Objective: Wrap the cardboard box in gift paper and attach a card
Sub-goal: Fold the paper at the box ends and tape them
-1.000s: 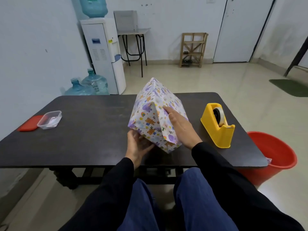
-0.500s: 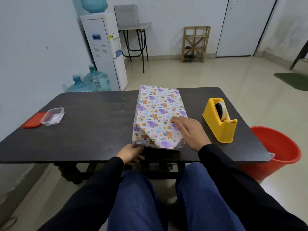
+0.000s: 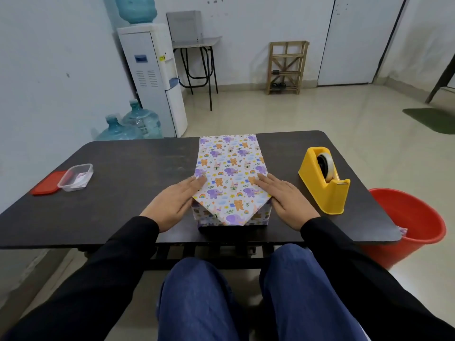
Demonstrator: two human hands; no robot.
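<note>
- Head view, centre of frame: cardboard box wrapped in white gift paper printed with purple elephants and orange bears [image 3: 229, 166], lying flat on dark brown wooden table [image 3: 138, 166], long side running away from camera, near end close to table's front edge.
- Pointed paper flap [image 3: 232, 214] folded down over near end face, tip at lower centre of that face.
- Left hand [image 3: 172, 205] flat, fingers straight and together, pressed against box's left side near front corner, fingertips up on top edge.
- Right hand [image 3: 286, 200] likewise flat, fingers straight, pressed on right side, fingertips lying on top paper.
- Neither hand curled round the box, just pressing.
- Right of centre: yellow plastic tape dispenser [image 3: 325, 185] with roll in it, standing on table near right hand, not touching.
- Left of frame: small clear plastic container [image 3: 75, 178] on table, flat red lid [image 3: 46, 184] touching it on the left.
- Right edge, lower: red plastic bucket [image 3: 416, 227] on floor beside table corner.
- Upper left: white water dispenser [image 3: 152, 77], two blue water jugs [image 3: 138, 123] on floor beside it.
- Upper centre: small wooden rack [image 3: 286, 66] against the wall.
- Bottom: black sleeves, blue trouser legs under the table edge.
</note>
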